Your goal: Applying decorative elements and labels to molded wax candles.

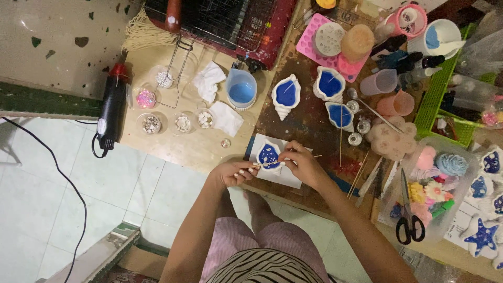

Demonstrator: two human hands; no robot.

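Note:
A white shell-shaped mould filled with blue liquid (269,155) rests on a white sheet (287,176) at the table's near edge. My left hand (233,172) grips the mould's near side and one end of a thin wooden stick (266,164). My right hand (301,162) pinches the same stick over the mould's right rim. Three more shell moulds with blue fill lie beyond: one (286,95), another (329,84) and a third (340,115).
A cup of blue liquid (241,88), small dishes of shells (183,123), tissues (208,80) and a black heat gun (112,107) sit left. Scissors (408,212) lie across a clear tub of decorations (435,183). A green basket (437,94) and cups stand at right.

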